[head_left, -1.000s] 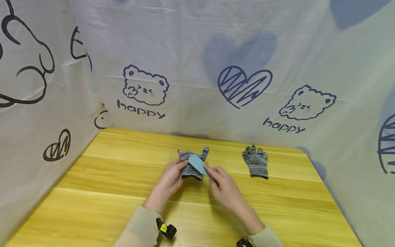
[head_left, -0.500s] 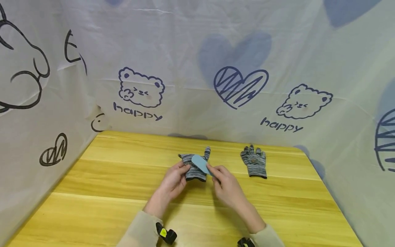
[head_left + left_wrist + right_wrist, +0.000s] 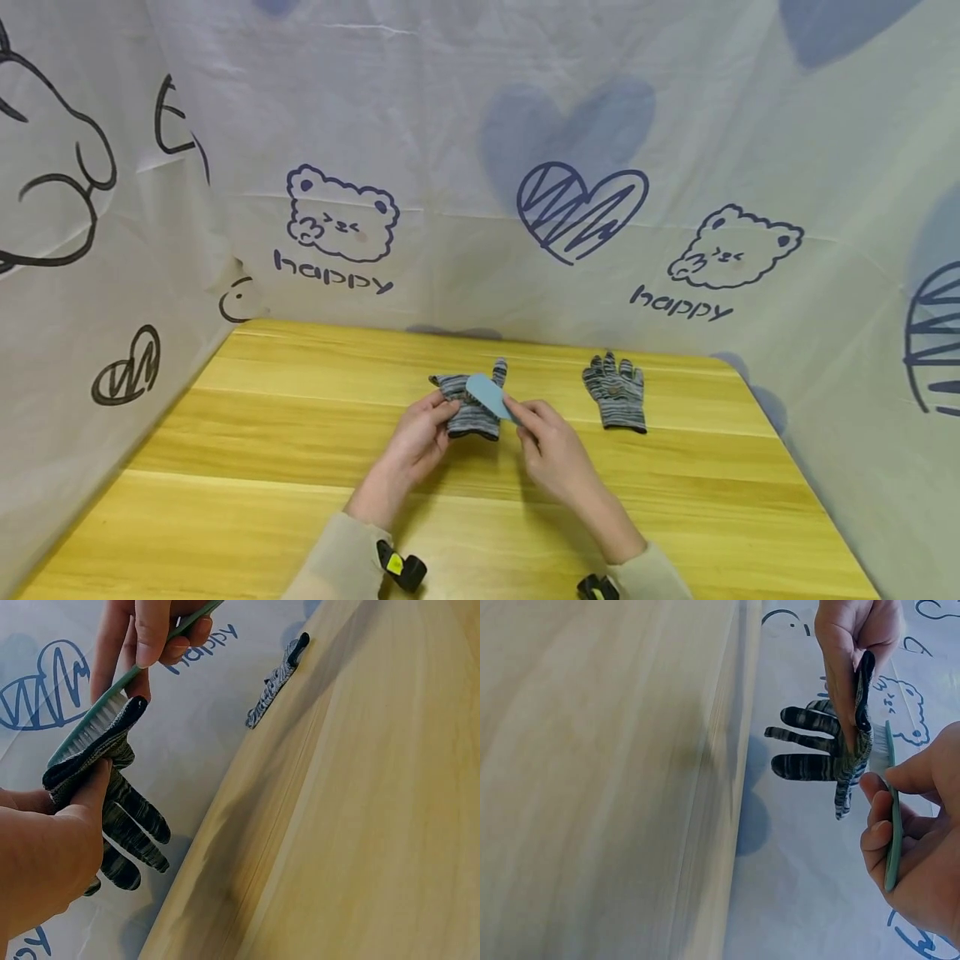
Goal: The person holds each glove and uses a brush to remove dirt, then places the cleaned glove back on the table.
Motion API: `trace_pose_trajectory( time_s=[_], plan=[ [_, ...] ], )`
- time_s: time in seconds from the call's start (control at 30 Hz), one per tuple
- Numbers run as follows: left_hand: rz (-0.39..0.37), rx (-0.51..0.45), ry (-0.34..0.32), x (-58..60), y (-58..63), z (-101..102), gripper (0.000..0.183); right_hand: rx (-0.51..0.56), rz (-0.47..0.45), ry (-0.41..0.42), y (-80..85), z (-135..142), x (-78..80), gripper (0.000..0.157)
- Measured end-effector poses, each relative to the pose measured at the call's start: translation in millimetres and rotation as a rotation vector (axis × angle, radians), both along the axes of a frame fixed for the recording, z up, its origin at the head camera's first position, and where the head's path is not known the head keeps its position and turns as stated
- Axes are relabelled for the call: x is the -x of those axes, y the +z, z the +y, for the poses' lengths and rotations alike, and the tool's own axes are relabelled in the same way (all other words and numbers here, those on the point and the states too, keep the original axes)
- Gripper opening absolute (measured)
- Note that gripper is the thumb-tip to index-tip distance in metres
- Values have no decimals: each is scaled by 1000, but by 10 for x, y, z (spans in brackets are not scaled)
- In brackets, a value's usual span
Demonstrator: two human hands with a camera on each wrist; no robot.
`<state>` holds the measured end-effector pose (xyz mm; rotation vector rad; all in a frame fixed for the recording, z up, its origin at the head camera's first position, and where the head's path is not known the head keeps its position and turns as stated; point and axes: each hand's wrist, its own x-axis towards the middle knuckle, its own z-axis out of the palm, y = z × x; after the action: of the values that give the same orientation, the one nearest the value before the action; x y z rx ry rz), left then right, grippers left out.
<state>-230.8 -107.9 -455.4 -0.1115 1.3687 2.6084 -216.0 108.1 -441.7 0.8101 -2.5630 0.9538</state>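
My left hand [image 3: 420, 437] grips a grey-and-black knitted glove [image 3: 474, 421] by its side, holding it up above the table. The glove's fingers dangle down in the left wrist view, below the thumb. In my right hand [image 3: 553, 446] is a light blue-green brush [image 3: 486, 393], gripped by its handle. White bristles [image 3: 90, 735] face the glove and lie right at its cuff and palm fabric in the left wrist view. From the right wrist side, the brush handle [image 3: 894, 840] runs across the curled fingers. The brush head hides part of the glove in the head view.
A second matching glove [image 3: 621, 396] lies flat on the wooden table [image 3: 300, 442], to the right near the back edge. White cloth [image 3: 450, 150] with bear and heart drawings hangs behind the table and along both sides.
The brush has shifted slightly over the held glove, and the glove has tilted a little. Both hands keep their holds. The head view has turned slightly to the right.
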Motion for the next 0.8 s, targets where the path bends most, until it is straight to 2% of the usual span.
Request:
trace_pose_trajectory(
  time_s=[0.23, 0.37, 0.53, 0.8],
  plan=[
    [12, 4, 44, 24, 12, -11, 45, 108, 50, 7, 14, 31, 30, 52],
    [32, 10, 31, 25, 25, -19, 46, 149, 104, 39, 37, 36, 36, 50],
    [46, 26, 1, 8, 46, -16, 47, 106, 119, 71, 37, 13, 24, 49],
    [54, 48, -23, 1, 32, 18, 46, 25, 92, 56, 9, -23, 2, 49]
  ],
)
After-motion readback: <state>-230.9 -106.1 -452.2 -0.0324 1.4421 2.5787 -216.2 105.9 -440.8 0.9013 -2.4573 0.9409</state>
